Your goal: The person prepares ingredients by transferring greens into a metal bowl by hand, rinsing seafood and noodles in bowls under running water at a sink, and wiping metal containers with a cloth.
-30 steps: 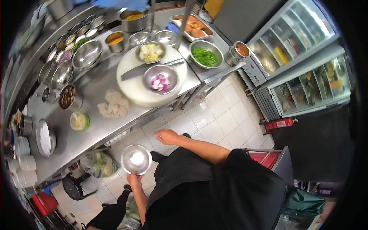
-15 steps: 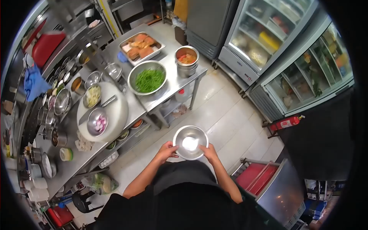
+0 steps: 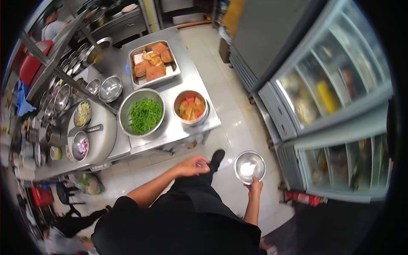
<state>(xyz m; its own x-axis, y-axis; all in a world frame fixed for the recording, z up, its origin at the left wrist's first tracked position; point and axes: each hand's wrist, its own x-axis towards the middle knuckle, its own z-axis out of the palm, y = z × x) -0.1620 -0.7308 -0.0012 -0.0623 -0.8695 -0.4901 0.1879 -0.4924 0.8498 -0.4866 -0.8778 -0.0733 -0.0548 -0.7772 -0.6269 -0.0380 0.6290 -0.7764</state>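
- Now, right hand's grip (image 3: 254,186) pinching the steel bowl (image 3: 249,165) by its rim, over tiled floor (image 3: 227,199)
- Left hand (image 3: 193,165) half-open, near a black shoe (image 3: 218,158)
- Ahead, surface (image 3: 170,88) crowded: greens bowl (image 3: 124,119), pot (image 3: 205,116), steel tray (image 3: 171,70)
- Beyond, glass-door fridge (image 3: 280,114) blocking the right

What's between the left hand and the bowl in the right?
Head view: the gap between left hand and bowl is bare; only a shoe and floor show below it.

Shiny metal bowl (image 3: 249,165), mouth upward
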